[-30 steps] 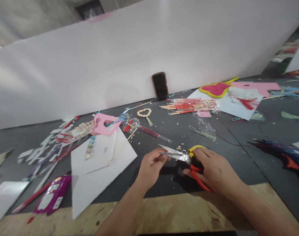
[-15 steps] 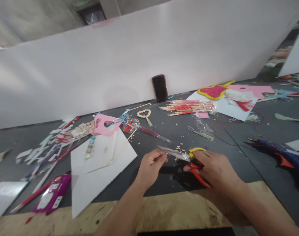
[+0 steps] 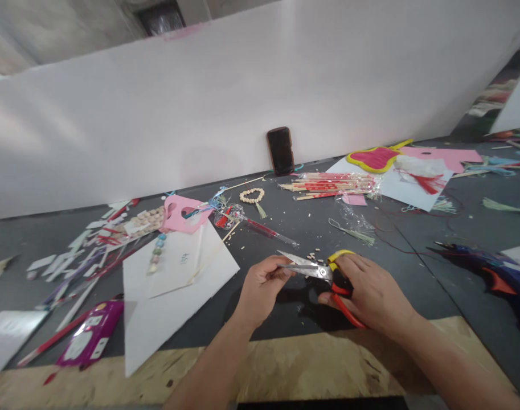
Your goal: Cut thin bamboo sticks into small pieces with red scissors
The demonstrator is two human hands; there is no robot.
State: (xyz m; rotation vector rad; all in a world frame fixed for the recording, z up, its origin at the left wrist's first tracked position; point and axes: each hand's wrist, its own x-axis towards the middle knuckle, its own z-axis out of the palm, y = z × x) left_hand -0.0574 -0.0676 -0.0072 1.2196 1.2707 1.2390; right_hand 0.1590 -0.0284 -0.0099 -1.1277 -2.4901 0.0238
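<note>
My right hand (image 3: pixel 377 287) grips a pair of scissors (image 3: pixel 310 270) with one yellow and one red handle. The blades are parted and point left, at the fingertips of my left hand (image 3: pixel 262 287). That hand is closed in a pinch; what it holds, if anything, is too small and hidden to make out. Small pale cut bits (image 3: pixel 314 254) lie on the dark table just behind the blades. Left of my left hand lies a large white sheet (image 3: pixel 146 324) with a row of coloured beads (image 3: pixel 156 254) on it.
A phone (image 3: pixel 281 151) leans against the white partition (image 3: pixel 191 102). Bundled sticks (image 3: pixel 332 185), a beaded bracelet (image 3: pixel 252 196) and a pink card cutout (image 3: pixel 185 213) lie farther back. At right is a blue glue gun (image 3: pixel 494 273); a purple packet (image 3: pixel 93 333) lies at front left.
The scissor blades have opened wider at my left fingertips. Both hands stay in nearly the same place, and the view has shifted slightly.
</note>
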